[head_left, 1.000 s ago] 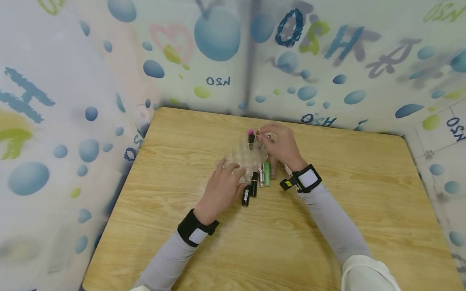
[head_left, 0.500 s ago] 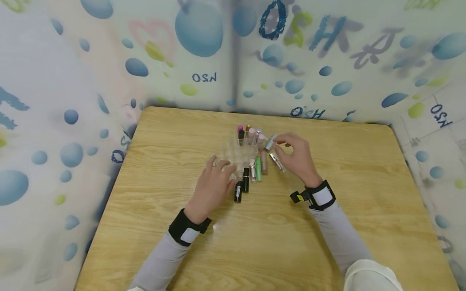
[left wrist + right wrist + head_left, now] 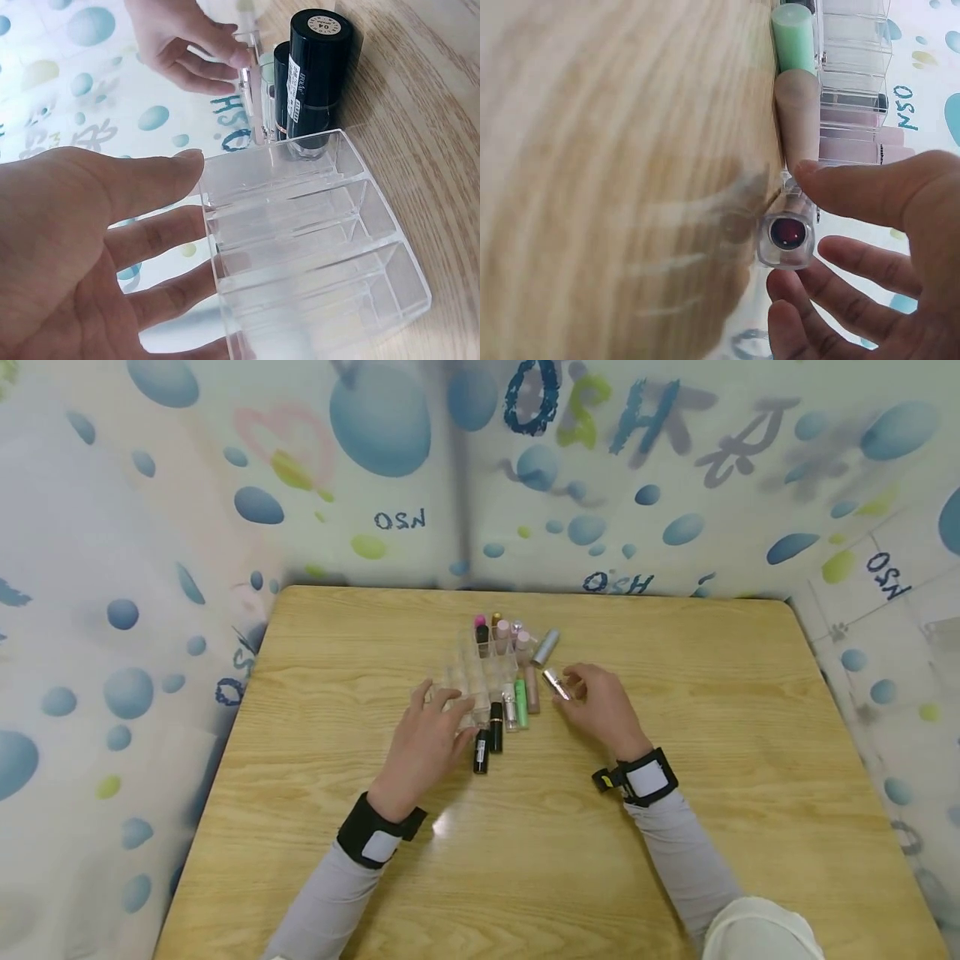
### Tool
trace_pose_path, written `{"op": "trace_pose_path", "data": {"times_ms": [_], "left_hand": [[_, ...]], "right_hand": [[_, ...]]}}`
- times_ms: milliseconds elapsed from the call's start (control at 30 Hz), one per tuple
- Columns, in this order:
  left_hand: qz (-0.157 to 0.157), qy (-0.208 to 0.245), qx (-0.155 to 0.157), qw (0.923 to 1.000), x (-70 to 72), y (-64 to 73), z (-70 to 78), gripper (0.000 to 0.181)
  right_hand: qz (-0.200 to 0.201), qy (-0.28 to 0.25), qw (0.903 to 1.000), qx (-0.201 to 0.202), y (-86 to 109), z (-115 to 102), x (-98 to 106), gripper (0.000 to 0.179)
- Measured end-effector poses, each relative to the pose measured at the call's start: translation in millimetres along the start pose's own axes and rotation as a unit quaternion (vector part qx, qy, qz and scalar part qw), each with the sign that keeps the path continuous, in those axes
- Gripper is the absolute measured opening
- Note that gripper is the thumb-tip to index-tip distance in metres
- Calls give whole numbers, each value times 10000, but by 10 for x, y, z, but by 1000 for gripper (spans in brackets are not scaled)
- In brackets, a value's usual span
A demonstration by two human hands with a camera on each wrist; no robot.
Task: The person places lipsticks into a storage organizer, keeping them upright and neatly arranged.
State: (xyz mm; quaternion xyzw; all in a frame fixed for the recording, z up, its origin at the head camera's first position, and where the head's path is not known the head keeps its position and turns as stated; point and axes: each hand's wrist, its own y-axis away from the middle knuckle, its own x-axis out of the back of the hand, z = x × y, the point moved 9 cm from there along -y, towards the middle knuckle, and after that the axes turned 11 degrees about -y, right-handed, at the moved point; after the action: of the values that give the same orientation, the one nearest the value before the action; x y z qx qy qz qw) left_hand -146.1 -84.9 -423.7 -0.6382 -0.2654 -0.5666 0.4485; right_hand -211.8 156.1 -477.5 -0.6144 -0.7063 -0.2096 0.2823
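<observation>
My left hand (image 3: 423,739) rests on the near left side of a clear lipstick organizer (image 3: 470,675), its fingers spread. In the left wrist view, the thumb touches a corner of the organizer's rim (image 3: 270,154) and the other fingertips lie along the same side. To the right, my right hand (image 3: 603,706) pinches a clear and silver lipstick tube (image 3: 555,683) low over the table. The right wrist view shows the dark red end of this lipstick (image 3: 787,233) between thumb and fingers. A grey-silver tube (image 3: 547,647) lies just beyond it.
Pink-capped lipsticks (image 3: 503,635) and a black one (image 3: 482,633) stand in the organizer's far slots. Along its right and near sides lie a dusty-pink tube (image 3: 532,689), a green tube (image 3: 521,703) and black lipsticks (image 3: 482,752). A patterned wall (image 3: 525,552) borders the wooden table (image 3: 712,693).
My right hand has drawn back from the organizer's far side, past the grey-silver tube, and now holds the clear and silver lipstick. My left hand stays at the organizer. The head view has shifted.
</observation>
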Motion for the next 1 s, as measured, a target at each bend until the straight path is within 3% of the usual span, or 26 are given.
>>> {"op": "trace_pose_path", "data": {"times_ms": [300,500,667,833,1000], "left_hand": [[-22,-30,-74,10000,1,-6,15,39],[-146,116,141,9997,6,-22,-31,41],[28,439,178,9989,57,-28,-24,42],[385,927,-29,9949,133,-46,55,43],[594,1067,-164,9924,168,-44,126,46]], "right_hand": [[150,-218,9994,-211,77,70,-21,29],[216,-32,9997,-90,81,33,45,23],[133,-63,9997,208,116,-152,141,26],[3,-119,9986,515,181,-381,199,26],[-205,-137,9970,737,268,-593,172,25]]}}
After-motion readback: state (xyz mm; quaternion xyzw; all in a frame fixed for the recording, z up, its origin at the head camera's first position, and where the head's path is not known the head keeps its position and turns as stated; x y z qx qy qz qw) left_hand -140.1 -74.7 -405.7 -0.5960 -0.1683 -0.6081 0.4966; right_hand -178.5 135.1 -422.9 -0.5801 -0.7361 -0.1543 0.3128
